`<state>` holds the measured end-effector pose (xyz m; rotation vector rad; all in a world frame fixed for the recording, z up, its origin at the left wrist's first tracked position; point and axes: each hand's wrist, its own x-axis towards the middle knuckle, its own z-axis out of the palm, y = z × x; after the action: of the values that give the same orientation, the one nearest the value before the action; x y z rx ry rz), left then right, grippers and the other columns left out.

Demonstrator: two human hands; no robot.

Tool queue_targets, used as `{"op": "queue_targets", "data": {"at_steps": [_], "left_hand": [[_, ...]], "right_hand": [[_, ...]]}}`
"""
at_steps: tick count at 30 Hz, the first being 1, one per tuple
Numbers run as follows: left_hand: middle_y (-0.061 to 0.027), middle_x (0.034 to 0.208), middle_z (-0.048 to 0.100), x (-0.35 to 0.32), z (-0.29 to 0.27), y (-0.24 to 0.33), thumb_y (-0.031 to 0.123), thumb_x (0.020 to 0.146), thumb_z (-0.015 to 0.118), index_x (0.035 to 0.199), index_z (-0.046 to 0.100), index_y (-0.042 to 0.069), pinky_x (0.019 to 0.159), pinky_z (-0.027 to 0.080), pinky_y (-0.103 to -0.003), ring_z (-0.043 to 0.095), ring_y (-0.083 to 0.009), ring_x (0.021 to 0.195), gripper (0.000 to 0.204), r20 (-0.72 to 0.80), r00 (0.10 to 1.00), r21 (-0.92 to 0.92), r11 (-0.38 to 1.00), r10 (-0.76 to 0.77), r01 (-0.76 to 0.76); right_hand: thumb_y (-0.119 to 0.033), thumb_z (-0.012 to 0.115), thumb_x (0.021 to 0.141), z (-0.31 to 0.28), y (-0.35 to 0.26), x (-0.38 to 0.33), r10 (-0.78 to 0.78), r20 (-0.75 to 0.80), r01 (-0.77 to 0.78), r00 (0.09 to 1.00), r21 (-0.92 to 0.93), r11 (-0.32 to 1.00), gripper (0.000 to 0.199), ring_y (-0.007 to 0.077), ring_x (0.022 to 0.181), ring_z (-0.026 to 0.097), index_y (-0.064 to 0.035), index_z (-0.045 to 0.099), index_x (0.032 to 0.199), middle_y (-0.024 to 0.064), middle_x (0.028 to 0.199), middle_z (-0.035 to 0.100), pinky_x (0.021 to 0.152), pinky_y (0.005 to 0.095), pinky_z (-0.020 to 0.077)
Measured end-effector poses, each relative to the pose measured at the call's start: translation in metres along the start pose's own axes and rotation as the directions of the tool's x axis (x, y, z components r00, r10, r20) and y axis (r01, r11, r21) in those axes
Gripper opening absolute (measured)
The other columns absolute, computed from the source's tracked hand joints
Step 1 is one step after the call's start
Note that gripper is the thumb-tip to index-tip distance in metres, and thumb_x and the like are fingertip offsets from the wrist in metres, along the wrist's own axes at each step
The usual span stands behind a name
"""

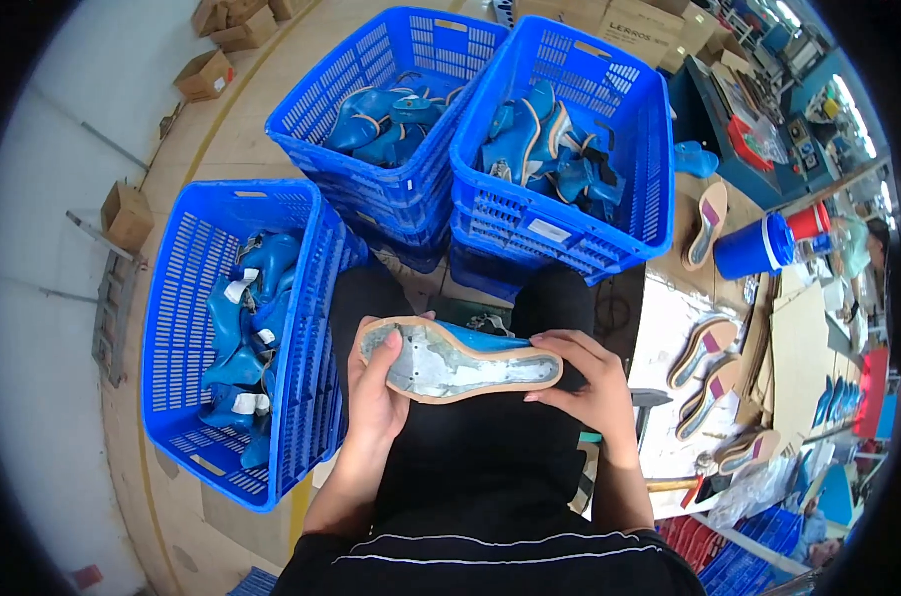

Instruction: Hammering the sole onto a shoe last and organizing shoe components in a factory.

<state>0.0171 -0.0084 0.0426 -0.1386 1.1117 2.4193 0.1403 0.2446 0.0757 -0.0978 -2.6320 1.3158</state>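
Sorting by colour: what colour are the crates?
Blue, all three crates, clearest in the head view.

Three blue crates (234, 338) sit on the floor (222, 129) beside cardboard boxes (125, 215)

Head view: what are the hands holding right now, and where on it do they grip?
Both hands hold one blue shoe, sole side up. The left hand grips its wide toe end, thumb on the sole; the right hand holds the narrow heel end.

A pale tan concrete floor (262, 99) with a yellow painted line (234, 94) carries scattered brown cardboard boxes (204, 73), while a cluttered wooden workbench (803, 338) and a blue-green machine (758, 149) stand to the right under bright overhead light.
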Motion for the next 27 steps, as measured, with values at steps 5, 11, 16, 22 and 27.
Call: {"op": "queue_targets", "data": {"at_steps": [5, 11, 16, 22, 27], "left_hand": [[-0.0288, 0.148, 0.055, 0.004, -0.009, 0.023, 0.026, 0.095, 0.08, 0.158, 0.03, 0.012, 0.112, 0.049, -0.045, 0.062, -0.0348, 0.13, 0.082, 0.187, 0.96, 0.331, 0.907, 0.207, -0.26], [-0.0182, 0.151, 0.054, 0.007, 0.025, 0.092, 0.034, 0.059, 0.1, 0.127, 0.079, 0.024, 0.107, 0.051, -0.051, 0.055, -0.0433, 0.135, 0.072, 0.735, 0.66, 0.65, -0.112, -0.156, -0.751], [-0.0135, 0.147, 0.057, 0.012, 0.039, 0.096, 0.025, 0.06, 0.097, 0.126, 0.08, 0.031, 0.092, 0.059, -0.045, 0.061, -0.0362, 0.124, 0.069, 0.731, 0.61, 0.535, -0.297, -0.307, -0.791], [-0.0149, 0.143, 0.059, 0.006, 0.047, 0.095, 0.021, 0.062, 0.098, 0.126, 0.08, 0.031, 0.089, 0.062, -0.043, 0.063, -0.0356, 0.119, 0.067, 0.73, 0.616, 0.511, -0.362, -0.296, -0.78], [-0.0152, 0.141, 0.059, 0.003, 0.046, 0.092, 0.022, 0.064, 0.098, 0.128, 0.079, 0.032, 0.087, 0.062, -0.043, 0.063, -0.0362, 0.119, 0.068, 0.72, 0.626, 0.517, -0.371, -0.3, -0.772]], "right_hand": [[-0.022, 0.098, 0.068, 0.001, 0.007, -0.001, -0.027, -0.025, 0.029, 0.999, 0.075, 0.997, 0.063, 0.0336, 0.112, 0.074, -0.0066, 0.076, 0.125, 0.013, 0.123, 0.073, 0.096, 0.04, 0.0591], [-0.023, 0.097, 0.072, 0.004, 0.016, -0.005, -0.011, -0.053, 0.018, 0.999, 0.136, 0.991, 0.061, 0.032, 0.111, 0.074, -0.0102, 0.076, 0.128, 0.0113, 0.124, 0.072, 0.093, 0.0413, 0.0606], [-0.029, 0.093, 0.081, 0.005, 0.033, -0.006, -0.071, -0.008, 0.07, 0.997, 0.316, 0.946, 0.063, 0.029, 0.121, 0.07, -0.0051, 0.072, 0.135, 0.0139, 0.123, 0.072, 0.103, 0.0394, 0.0557], [-0.04, 0.069, 0.106, 0.041, 0.069, -0.031, 0.254, 0.016, -0.125, 0.967, 0.9, 0.418, 0.06, 0.0205, 0.122, 0.066, 0.0049, 0.061, 0.144, 0.0102, 0.126, 0.069, 0.11, 0.0354, 0.0485], [-0.032, 0.075, 0.102, 0.037, 0.069, -0.027, 0.214, 0.064, -0.154, 0.975, 0.886, 0.436, 0.049, 0.0154, 0.117, 0.067, 0.0008, 0.068, 0.138, 0.0073, 0.124, 0.069, 0.102, 0.0286, 0.0519]]}}
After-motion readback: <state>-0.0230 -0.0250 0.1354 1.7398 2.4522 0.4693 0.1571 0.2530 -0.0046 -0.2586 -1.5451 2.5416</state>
